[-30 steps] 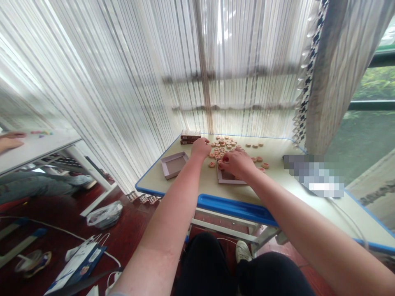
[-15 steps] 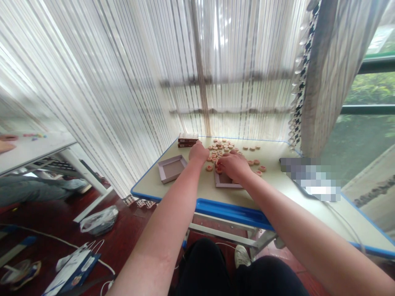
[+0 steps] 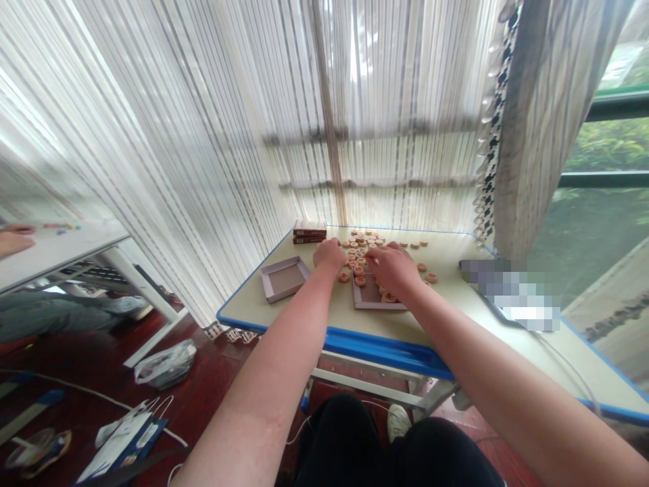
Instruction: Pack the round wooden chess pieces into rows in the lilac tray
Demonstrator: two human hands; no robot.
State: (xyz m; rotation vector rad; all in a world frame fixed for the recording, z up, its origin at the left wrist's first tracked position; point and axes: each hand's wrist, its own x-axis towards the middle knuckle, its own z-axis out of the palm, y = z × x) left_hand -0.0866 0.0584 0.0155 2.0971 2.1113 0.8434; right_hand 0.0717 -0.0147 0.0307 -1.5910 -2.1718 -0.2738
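Round wooden Chinese chess pieces [image 3: 359, 242], several with red markings, lie scattered on the cream table. My left hand [image 3: 329, 256] is at the left edge of the pieces, its fingers curled and largely hidden; whatever they hold cannot be made out. My right hand [image 3: 396, 268] is bent over the shallow cardboard box [image 3: 376, 306], fingers closed together and pointing left at the pieces. Its fingertips are too small to show what is in them. Several pieces, such as a red-marked chess piece [image 3: 389, 297], sit in this box. An open box lid [image 3: 284, 279] rests to the left.
Two stacked dark boxes [image 3: 309, 231] stand at the back left. On the right lies a blurred-out flat device [image 3: 512, 297] with a cable. A blue trough [image 3: 380, 346] runs along the front edge. Another person's hand [image 3: 15, 238] shows at a table on the far left.
My right hand has shifted slightly right and away from the box's left corner, uncovering pieces there and in the box. My left hand has moved slightly down and right.
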